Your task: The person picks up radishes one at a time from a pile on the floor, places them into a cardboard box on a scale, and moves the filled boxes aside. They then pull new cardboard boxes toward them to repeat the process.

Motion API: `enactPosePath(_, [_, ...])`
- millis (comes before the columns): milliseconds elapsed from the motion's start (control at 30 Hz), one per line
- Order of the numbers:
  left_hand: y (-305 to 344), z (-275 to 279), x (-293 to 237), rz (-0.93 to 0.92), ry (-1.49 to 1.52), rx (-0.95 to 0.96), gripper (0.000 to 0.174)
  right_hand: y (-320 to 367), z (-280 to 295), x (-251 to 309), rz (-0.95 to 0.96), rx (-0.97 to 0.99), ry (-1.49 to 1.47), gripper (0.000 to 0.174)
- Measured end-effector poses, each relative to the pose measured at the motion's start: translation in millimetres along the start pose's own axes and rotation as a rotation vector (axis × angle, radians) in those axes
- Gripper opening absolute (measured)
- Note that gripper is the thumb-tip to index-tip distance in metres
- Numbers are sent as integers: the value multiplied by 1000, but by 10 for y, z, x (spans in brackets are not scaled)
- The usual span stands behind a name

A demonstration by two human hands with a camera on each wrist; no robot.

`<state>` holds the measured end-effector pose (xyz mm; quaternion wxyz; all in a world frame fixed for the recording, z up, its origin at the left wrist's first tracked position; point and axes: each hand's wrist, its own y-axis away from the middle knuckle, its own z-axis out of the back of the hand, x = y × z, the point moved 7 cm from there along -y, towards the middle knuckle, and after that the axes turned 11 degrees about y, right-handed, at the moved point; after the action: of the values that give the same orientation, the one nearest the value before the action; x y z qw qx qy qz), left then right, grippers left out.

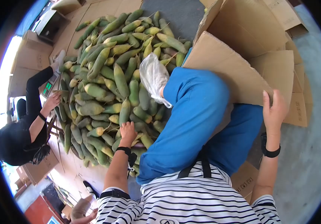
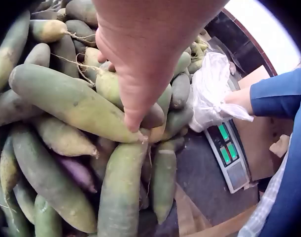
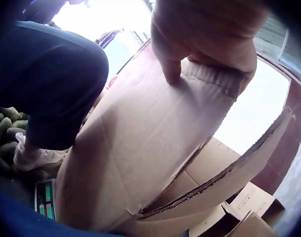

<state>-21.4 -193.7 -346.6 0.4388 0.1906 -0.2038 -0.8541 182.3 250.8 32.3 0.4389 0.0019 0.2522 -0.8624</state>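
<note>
My left hand (image 1: 128, 132) reaches into a large heap of green radishes (image 1: 93, 89). It grips the near end of a long green radish (image 1: 124, 112); in the left wrist view the thumb is down beside the pale tip of another radish (image 2: 66, 98), and most fingers are hidden behind the palm. A purple radish (image 2: 74, 173) lies among the green ones. At my right, my right hand (image 1: 274, 112) holds the edge of a large open cardboard box (image 1: 224, 67), thumb on one face of the flap (image 3: 140, 118) and fingers behind it.
A clear plastic bag (image 1: 153, 78) covers my foot at the heap's edge. Next to it stands a digital scale (image 2: 227, 158) with green displays. Another person (image 1: 22, 127) sits at the left, one hand at the heap. More cardboard boxes (image 1: 297, 108) stand on the right.
</note>
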Motion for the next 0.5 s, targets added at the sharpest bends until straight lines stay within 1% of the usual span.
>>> enactPosePath(33, [-43, -11, -23, -16, -4, -15, 46, -16, 15, -16, -14, -14, 10, 22])
enactPosePath(100, [-94, -84, -45, -21, -39, 77, 45, -20, 22, 3, 14, -29, -28, 21])
enactPosePath(167, [-119, -39, -51, -22, -62, 96, 46, -15, 39, -3, -13, -44, -32, 20])
enactPosePath(233, [-101, 43, -61, 12, 12, 115, 48, -15, 65, 24, 23, -48, -55, 19])
enactPosePath(267, [-90, 113, -46, 50, 132, 49, 50, -7, 67, 18, 21, -47, -50, 18])
enactPosePath(300, [-78, 146, -65, 25, 119, 42, 50, -4, 66, 2, -4, -54, -36, 18])
enactPosePath(367, [-46, 270, 91, 204, 518, -172, 54, 15, 50, -9, -7, -43, -60, 17])
enactPosePath(433, [-90, 323, 254, 192, 770, -303, 51, 6, 42, -37, -47, -25, -67, 17])
enactPosePath(467, [-123, 468, 246, 103, 878, -362, 46, 2, 46, -47, -36, -42, -98, 16])
enactPosePath(500, [-130, 732, 155, 14, 991, -407, 41, 4, 48, -56, -28, -56, -125, 16])
